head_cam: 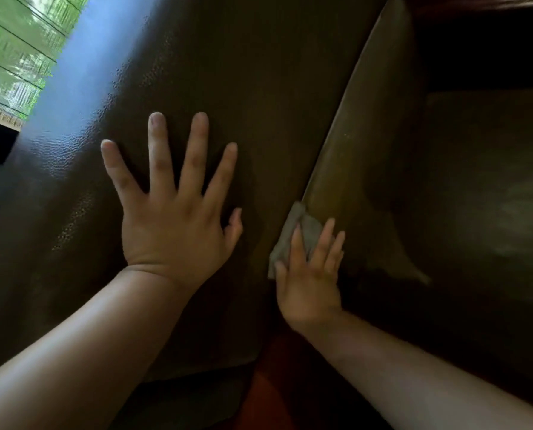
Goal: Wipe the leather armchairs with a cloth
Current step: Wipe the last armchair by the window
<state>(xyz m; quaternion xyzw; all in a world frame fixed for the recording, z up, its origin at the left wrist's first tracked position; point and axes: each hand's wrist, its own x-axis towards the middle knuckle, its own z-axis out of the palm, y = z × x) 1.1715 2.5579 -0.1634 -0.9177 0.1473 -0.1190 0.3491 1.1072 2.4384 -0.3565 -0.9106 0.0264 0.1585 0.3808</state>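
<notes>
Hands (178, 218) flat on armchair (259, 88)

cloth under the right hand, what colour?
Grey. The cloth shows best in the head view, pressed under the right hand against the dark brown armchair.

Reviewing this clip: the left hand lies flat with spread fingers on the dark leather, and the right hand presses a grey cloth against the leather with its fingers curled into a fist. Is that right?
Not quite. The right hand is not in a fist: its fingers lie straight over the grey cloth, pressing it to the leather, as the head view shows. The rest holds: the left hand lies flat, fingers spread, on the dark leather.
</notes>
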